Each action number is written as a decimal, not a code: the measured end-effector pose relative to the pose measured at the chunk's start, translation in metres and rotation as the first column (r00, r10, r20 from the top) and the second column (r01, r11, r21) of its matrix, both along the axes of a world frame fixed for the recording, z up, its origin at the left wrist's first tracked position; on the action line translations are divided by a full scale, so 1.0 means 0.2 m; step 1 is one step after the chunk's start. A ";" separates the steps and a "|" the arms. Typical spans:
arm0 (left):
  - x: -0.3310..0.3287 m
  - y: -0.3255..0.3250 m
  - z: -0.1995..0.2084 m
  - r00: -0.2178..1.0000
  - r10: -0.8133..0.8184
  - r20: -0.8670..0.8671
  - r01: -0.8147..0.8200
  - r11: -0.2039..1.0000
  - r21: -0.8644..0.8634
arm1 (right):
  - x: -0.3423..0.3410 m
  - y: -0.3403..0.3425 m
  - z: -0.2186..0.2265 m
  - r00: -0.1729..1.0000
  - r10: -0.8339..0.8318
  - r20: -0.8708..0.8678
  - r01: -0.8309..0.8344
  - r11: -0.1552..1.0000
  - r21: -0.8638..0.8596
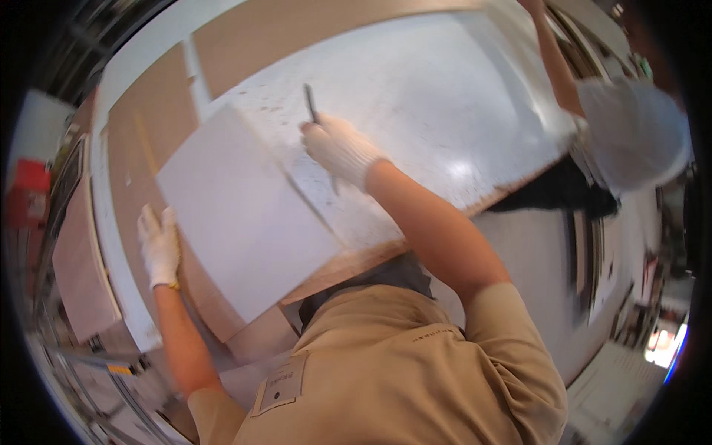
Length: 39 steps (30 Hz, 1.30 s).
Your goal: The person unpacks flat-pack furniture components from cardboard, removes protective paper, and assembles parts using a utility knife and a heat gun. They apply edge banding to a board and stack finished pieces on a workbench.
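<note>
My right hand [343, 150], in a white knit glove, is closed around a slim dark tool [309, 102] that sticks out past the thumb side, pointing away from the body. Motion blur softens it, so I cannot tell what kind of tip it has. I have that hand just right of the white sheet [248, 211], over the white tabletop [430, 96]; I cannot tell from here whether it rests on the surface.

The white sheet lies flat and slantwise, partly over a brown board [152, 100] that shows along the sheet's left side. My left hand [159, 248], gloved too, with a yellow band [174, 285] at the wrist, lies on that board just left of the sheet. Its fingers are spread and straight, gripping nothing; I cannot tell whether the thumb touches the sheet's edge.

Beyond the sheet's far end I see another brown board [319, 35]. Well left of the sheet are a pinkish board [83, 256] and, farther out, a red box [28, 193]. Well right of the sheet a co-worker [630, 133] in a pale top stands with one arm stretched out.
</note>
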<state>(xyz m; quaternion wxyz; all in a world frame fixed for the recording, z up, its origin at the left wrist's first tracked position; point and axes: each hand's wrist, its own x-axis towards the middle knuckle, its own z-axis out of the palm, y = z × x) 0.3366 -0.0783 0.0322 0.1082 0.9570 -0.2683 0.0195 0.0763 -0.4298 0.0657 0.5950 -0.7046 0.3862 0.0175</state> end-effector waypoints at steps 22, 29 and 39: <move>-0.21 -0.06 0.07 0.947 -0.246 0.205 0.196 0.951 0.238 | -0.64 0.11 0.11 0.957 0.109 -0.268 -0.286 0.492 -0.822; -0.12 -0.19 0.06 0.921 -0.361 0.143 0.321 0.915 0.245 | -1.29 0.32 -0.18 0.956 -0.011 0.294 0.281 0.328 -0.902; -0.07 -0.12 0.11 0.869 -0.493 -0.034 0.493 0.859 0.136 | -1.50 0.94 -0.78 0.319 -0.943 0.099 0.937 0.298 -0.182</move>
